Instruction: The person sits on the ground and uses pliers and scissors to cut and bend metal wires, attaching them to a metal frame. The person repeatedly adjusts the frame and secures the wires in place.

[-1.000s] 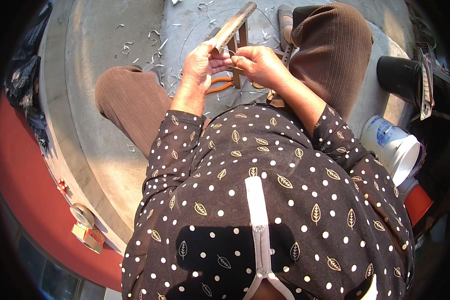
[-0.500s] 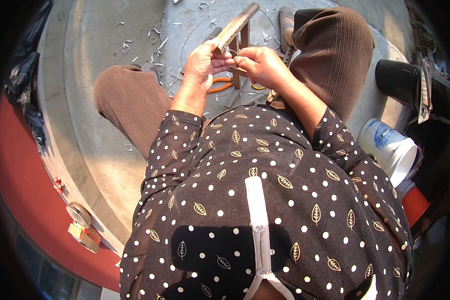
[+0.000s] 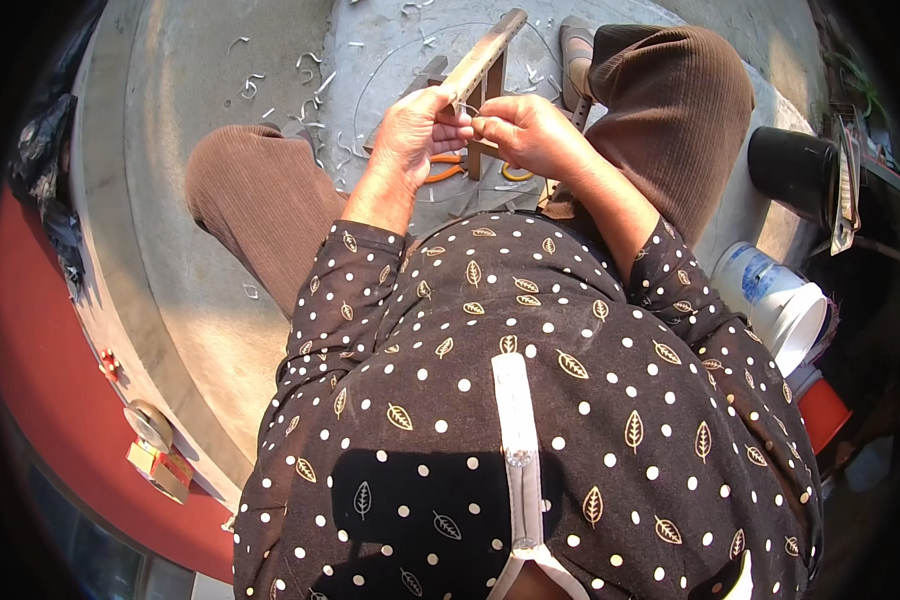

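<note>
My left hand [image 3: 410, 130] is closed around the near end of a long wooden bar [image 3: 488, 52] with a row of small holes along its side. The bar slants away from me to the upper right, over a dark wooden upright [image 3: 493, 78]. Close against the left fingers, my right hand [image 3: 535, 133] pinches a thin, curved wire-like strand [image 3: 467, 107] at the bar's near end. The fingertips hide part of the strand. Below the hands lie an orange tool handle [image 3: 446, 168] and a yellow looped handle [image 3: 516, 173], partly covered.
White curled scraps [image 3: 251, 87] litter the concrete floor. My knees, in brown corduroy trousers [image 3: 670, 110], frame the work. To the right stand a black bucket [image 3: 790, 165], a white bucket [image 3: 770, 285] and a red container [image 3: 820, 410]. A small box [image 3: 160, 470] sits at left.
Both hands and the bar's near end have shifted slightly to the right in the picture. The left hand stays on the bar and the right hand keeps its pinch.
</note>
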A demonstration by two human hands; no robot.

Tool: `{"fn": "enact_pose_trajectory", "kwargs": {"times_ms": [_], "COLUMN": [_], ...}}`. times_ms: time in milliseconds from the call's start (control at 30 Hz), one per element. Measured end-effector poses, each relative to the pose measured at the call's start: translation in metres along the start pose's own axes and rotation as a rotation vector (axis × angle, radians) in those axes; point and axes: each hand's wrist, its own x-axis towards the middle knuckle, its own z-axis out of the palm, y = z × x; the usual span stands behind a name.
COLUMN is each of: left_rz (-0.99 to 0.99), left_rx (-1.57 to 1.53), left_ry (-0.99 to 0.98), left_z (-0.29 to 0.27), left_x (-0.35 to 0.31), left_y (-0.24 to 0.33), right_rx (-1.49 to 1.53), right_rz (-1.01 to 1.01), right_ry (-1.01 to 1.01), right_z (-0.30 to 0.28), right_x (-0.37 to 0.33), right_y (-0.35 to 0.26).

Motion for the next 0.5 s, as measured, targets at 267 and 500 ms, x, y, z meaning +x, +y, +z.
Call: {"fn": "enact_pose_trajectory", "kwargs": {"times_ms": [267, 500], "left_rz": [0.013, 0.118], "left_rx": [-0.027, 0.004], "left_ry": [0.028, 0.032], "left_z": [0.005, 0.01], "left_x": [-0.006, -0.003], "left_y": [-0.009, -0.007], "right_rx": [-0.004, 0.336], "right_rz": [-0.093, 0.149], "right_ry": [0.055, 0.178], "right_z": [0.002, 0.004], "right_x": [0.004, -0.001], "right_y": [0.009, -0.007]}}
